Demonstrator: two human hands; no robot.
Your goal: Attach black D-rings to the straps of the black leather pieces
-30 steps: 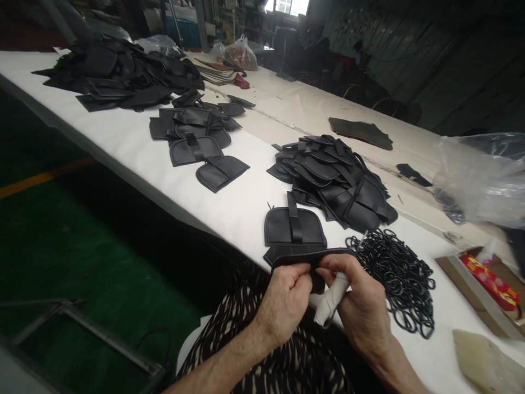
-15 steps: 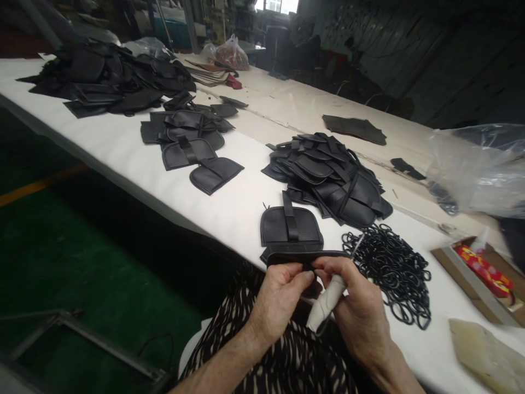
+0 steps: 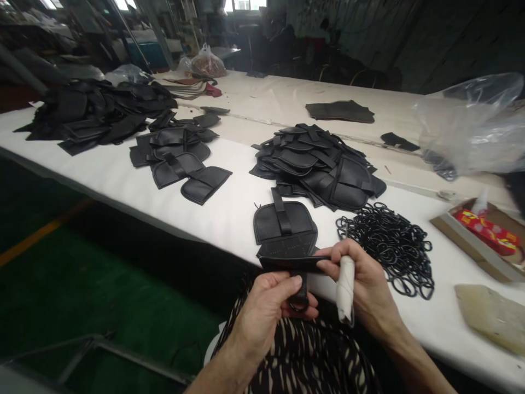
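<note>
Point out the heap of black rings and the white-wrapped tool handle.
Heap of black rings (image 3: 385, 246), head view, middle of the heap.
White-wrapped tool handle (image 3: 345, 287), head view, middle of its length.

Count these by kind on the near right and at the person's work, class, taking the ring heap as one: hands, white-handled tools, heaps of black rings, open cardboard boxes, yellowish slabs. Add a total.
Hands: 2
White-handled tool: 1
Heap of black rings: 1
Open cardboard box: 1
Yellowish slab: 1
Total: 6
</note>
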